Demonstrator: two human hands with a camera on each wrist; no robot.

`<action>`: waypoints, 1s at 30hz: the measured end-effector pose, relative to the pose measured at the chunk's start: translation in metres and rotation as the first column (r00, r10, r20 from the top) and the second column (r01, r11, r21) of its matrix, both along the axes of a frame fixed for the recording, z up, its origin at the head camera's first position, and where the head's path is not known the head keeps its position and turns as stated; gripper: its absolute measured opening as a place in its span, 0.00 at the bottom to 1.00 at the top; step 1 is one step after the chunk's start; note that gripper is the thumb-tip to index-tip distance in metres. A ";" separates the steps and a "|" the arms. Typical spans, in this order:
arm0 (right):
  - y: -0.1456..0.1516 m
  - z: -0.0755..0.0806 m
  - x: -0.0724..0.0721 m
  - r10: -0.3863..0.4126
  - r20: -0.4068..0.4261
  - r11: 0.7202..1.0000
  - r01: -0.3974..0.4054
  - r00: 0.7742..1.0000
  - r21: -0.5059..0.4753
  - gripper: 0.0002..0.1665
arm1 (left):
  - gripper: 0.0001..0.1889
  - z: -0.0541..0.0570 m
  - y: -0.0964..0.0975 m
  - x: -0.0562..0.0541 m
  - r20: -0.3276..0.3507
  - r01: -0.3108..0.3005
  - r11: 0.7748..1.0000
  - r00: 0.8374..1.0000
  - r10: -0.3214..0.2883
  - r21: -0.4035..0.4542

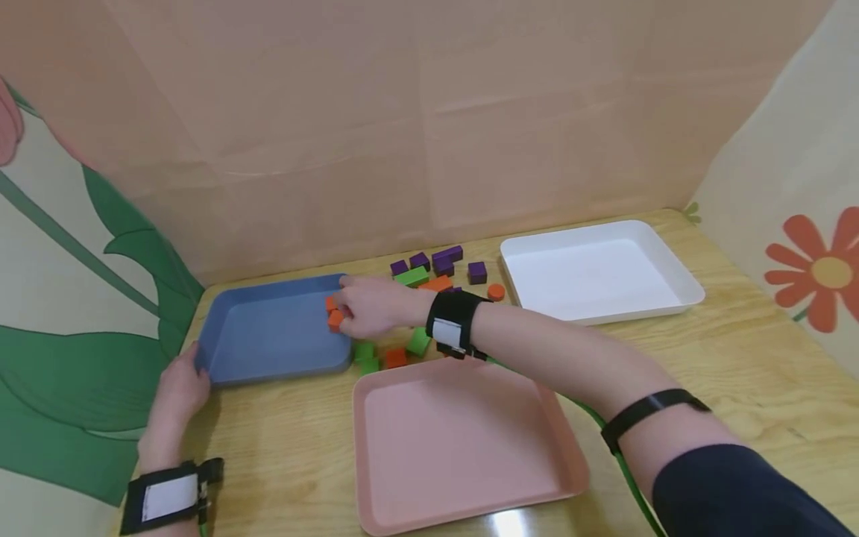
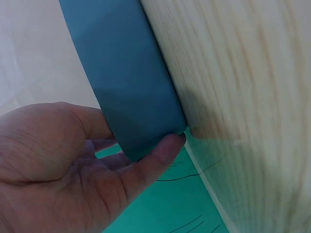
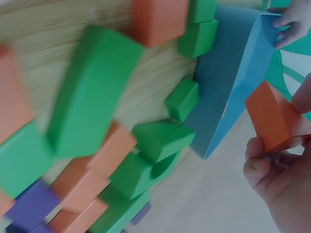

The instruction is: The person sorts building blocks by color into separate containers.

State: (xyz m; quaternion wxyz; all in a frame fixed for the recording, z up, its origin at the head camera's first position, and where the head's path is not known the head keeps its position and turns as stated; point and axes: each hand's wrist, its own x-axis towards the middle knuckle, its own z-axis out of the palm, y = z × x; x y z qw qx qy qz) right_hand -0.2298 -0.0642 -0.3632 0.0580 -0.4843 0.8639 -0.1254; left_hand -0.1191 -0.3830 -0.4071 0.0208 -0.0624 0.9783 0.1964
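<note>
My left hand [image 1: 183,382] grips the near left corner of a blue tray [image 1: 268,335]. Thumb and fingers lie around that corner in the left wrist view. Over the tray's right edge, my right hand [image 1: 377,306] pinches an orange block [image 3: 267,119]; in the head view the fingers partly cover it. The tray's visible floor is bare. Beside the tray's right side lie green blocks [image 1: 365,350] and an orange block [image 1: 396,358] on the wooden table.
A pink tray [image 1: 463,447] stands at the front, and a white tray [image 1: 597,272] at the back right. Purple blocks [image 1: 477,273], a long green block [image 3: 95,92] and an orange round piece [image 1: 496,291] lie between the trays. A paper-covered wall [image 1: 403,134] rises behind the table.
</note>
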 end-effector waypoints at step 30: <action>-0.070 -0.023 -0.013 0.001 -0.193 0.933 0.069 0.981 0.354 0.41 | 0.27 -0.002 -0.003 -0.002 0.013 -0.025 1.000 1.000 0.025 0.001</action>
